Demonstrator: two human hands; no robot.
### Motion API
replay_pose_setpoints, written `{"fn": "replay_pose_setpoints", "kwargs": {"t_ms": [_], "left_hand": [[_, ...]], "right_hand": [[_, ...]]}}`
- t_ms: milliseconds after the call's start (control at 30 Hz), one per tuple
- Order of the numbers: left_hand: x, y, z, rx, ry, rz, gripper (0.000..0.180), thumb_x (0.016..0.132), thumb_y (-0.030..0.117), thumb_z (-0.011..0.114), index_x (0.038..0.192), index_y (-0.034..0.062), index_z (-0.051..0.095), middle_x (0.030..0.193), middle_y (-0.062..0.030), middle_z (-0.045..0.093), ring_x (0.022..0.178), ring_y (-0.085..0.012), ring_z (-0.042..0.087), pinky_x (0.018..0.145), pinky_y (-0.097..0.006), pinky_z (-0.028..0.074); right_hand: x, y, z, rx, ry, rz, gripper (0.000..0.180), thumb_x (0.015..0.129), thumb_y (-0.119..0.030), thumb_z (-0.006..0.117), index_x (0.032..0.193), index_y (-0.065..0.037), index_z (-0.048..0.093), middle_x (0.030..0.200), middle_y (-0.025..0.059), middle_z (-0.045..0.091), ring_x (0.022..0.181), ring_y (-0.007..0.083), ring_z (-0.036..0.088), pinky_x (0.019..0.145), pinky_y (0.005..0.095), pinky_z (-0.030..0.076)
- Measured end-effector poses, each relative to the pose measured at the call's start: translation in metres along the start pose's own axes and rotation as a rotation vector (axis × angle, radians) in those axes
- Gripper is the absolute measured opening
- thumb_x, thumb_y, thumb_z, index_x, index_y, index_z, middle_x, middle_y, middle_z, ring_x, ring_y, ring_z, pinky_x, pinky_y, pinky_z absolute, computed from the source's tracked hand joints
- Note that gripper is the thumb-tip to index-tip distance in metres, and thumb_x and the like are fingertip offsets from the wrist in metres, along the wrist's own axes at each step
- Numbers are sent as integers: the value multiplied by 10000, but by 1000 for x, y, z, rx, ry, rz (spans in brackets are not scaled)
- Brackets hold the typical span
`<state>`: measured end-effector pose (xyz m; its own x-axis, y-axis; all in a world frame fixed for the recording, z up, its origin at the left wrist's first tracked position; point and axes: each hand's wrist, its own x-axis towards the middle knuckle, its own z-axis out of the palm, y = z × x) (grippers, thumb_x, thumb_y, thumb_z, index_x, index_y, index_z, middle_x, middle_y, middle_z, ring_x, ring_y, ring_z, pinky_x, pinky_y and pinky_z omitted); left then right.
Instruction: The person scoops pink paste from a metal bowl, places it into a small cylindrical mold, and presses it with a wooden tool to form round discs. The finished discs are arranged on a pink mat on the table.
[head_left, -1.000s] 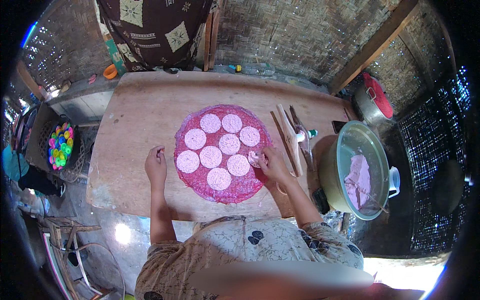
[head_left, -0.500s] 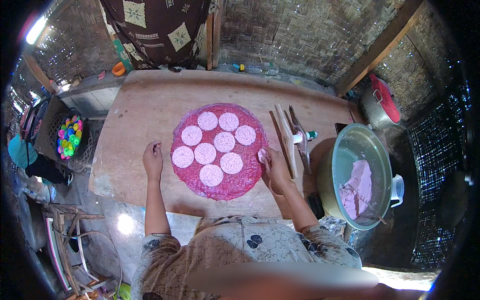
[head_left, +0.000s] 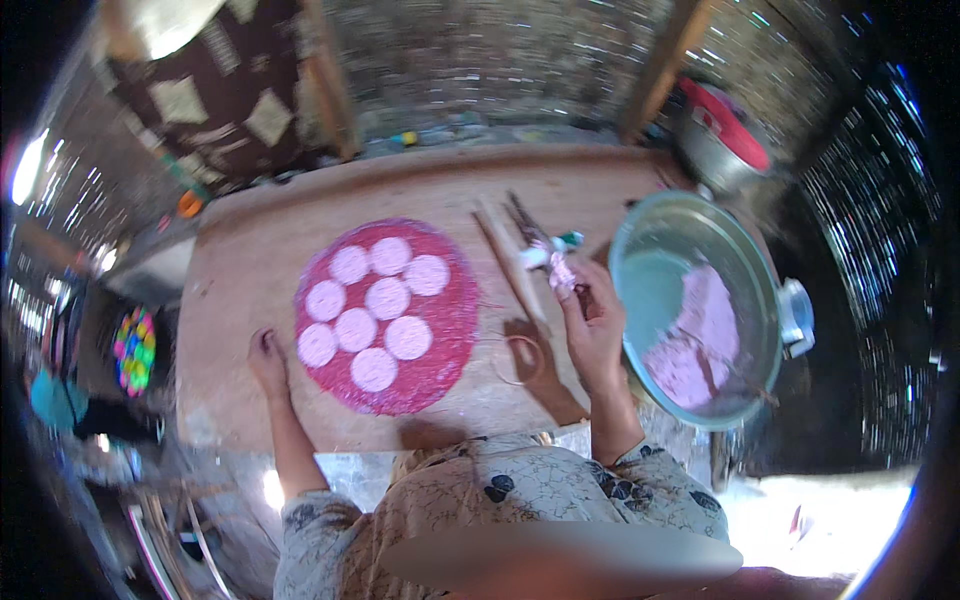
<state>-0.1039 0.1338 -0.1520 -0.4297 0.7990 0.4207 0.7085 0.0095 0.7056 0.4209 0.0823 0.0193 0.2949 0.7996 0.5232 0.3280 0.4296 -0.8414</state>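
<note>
My right hand (head_left: pixel 598 318) is raised over the table between the red round sheet and the basin, its fingers closed on a small lump of pink dough (head_left: pixel 563 272). Below it a thin ring (head_left: pixel 517 360) lies on the wood. Near the left side of the sheet, my left hand (head_left: pixel 267 358) hangs with curled fingers and shows nothing in them. Several flat pink discs (head_left: pixel 388 298) lie on the red round sheet (head_left: pixel 450 345). To the right stands a large green basin (head_left: pixel 640 340) with a mass of pink dough (head_left: pixel 708 320) and a stick-like handle inside.
Wooden slats (head_left: pixel 512 262) and a white tube with a green cap (head_left: pixel 568 240) lie on the wooden table (head_left: pixel 230 270). A metal pot with a red cloth (head_left: pixel 735 135) stands behind the basin. Far left, a person in a teal top (head_left: pixel 58 400) is near a basket of colourful items (head_left: pixel 134 350).
My right hand has lifted off the sheet's right edge and moved right toward the basin, dough still in its fingers. The whole view has shifted and blurred. The discs lie as before.
</note>
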Motion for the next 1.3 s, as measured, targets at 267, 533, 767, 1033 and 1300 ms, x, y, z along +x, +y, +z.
{"fn": "replay_pose_setpoints", "kwargs": {"t_ms": [267,533,767,1033,1300], "left_hand": [[6,-19,4,-6,-20,12,234,996,88,510,1121,-71,628,1057,-169,686,972,-236,658,898,-352,505],[3,116,10,-313,-165,4,423,896,50,573,1312,-20,540,1266,-196,587,1174,-271,561,1000,-394,438],[-22,189,64,285,-596,549,582,866,476,656,1311,102,633,1605,-164,263,1471,-500,109,1114,-730,95],[-32,202,87,301,-646,585,628,872,517,639,1300,57,635,1625,-161,207,1475,-498,78,1099,-752,29],[-27,197,103,351,-669,615,628,865,526,644,1309,83,632,1628,-148,203,1486,-481,50,1106,-746,35]], "right_hand": [[-13,-71,-185,-785,429,-288,287,893,31,633,1178,4,644,1226,161,639,1148,302,602,987,435,477],[-64,-89,-192,-1080,452,25,120,889,-39,655,991,-15,715,1183,147,662,1077,278,631,959,404,471],[-54,-66,-87,-597,186,-129,161,939,-101,616,933,24,716,1036,162,656,971,282,640,878,361,484],[-55,-25,-29,-402,-96,29,85,866,9,659,932,36,706,1047,165,660,934,298,655,821,366,505],[-66,1,-23,-377,-301,117,91,872,-48,665,927,6,716,952,138,683,881,294,663,784,364,501]]}}
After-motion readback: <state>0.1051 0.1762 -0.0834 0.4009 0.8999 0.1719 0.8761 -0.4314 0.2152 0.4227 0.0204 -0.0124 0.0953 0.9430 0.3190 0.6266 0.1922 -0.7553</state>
